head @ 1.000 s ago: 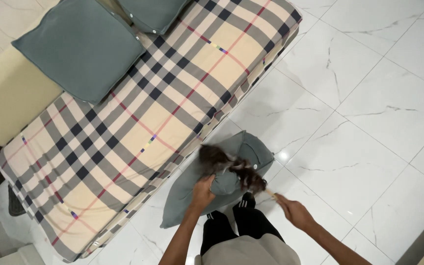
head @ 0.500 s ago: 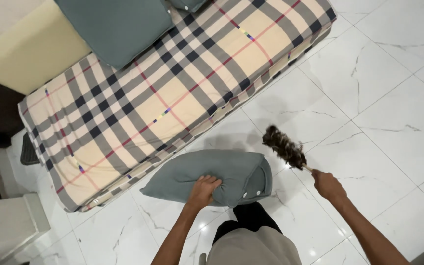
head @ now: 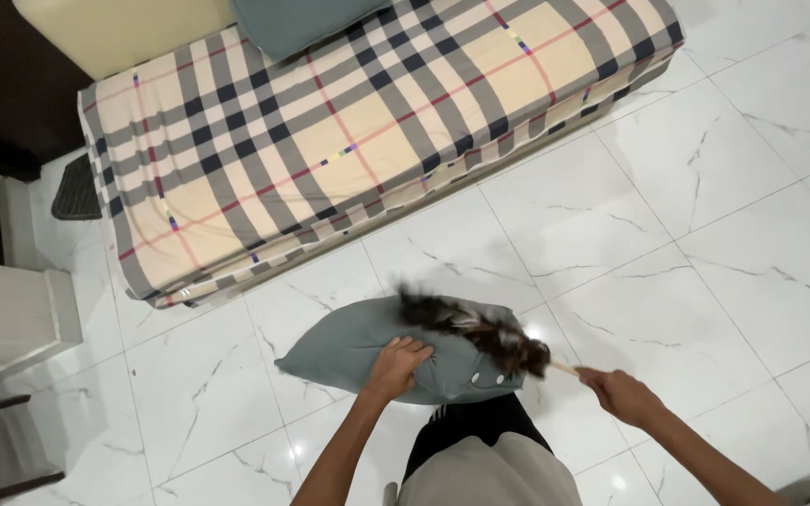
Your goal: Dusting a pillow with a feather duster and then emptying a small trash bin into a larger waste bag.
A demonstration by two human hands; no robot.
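A grey-green pillow [head: 367,349] is held up off the white marble-patterned floor [head: 705,234], just in front of the person's legs. Its long axis runs left to right across the view, with the buttoned end toward the right. The left hand [head: 397,364] grips its near edge about midway along, fingers curled into the fabric and closed on it.

Across the pillow's upper right part lies the dark, blurred head of a feather duster [head: 475,328] — it touches or skims the cover, and the blur makes it hard to tell which. Its thin pale handle runs down and to the right into the right hand [head: 622,394], which is closed around it. So the pillow lies to the left of the right hand and directly under the left one; the left hand is the nearer, being on it.

Beyond the pillow, well apart, stands a low bed with a beige, grey and red plaid cover [head: 349,141], and a second grey-green pillow [head: 292,21] rests at its far edge. A dark mat [head: 77,187] lies by the bed's left corner.
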